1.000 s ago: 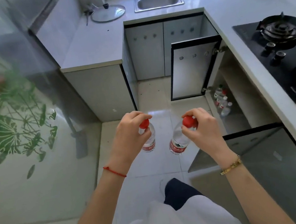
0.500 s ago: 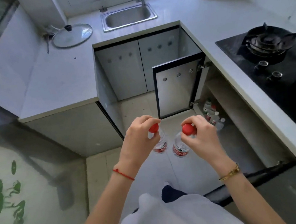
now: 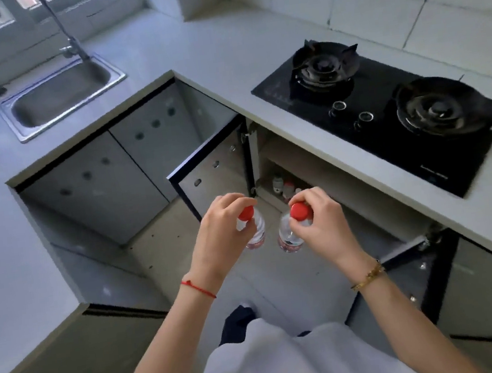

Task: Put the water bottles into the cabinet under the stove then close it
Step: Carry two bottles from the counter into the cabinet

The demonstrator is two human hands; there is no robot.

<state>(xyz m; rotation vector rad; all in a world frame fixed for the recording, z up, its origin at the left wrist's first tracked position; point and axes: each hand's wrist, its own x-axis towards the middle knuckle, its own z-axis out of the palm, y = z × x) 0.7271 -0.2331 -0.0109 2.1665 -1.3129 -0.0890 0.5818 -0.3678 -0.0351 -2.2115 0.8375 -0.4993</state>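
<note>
My left hand (image 3: 220, 236) fingers pinch the neck of one water bottle (image 3: 255, 232) under its red cap, and my right hand (image 3: 321, 223) grips a second bottle (image 3: 287, 238) the same way. Both hang above the floor, near the open cabinet (image 3: 325, 182) under the stove (image 3: 385, 114), where more bottles (image 3: 283, 186) stand

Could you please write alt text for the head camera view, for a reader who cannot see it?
Left hand and right hand each hold a red-capped water bottle by the top, before the open cabinet under the stove.
</note>
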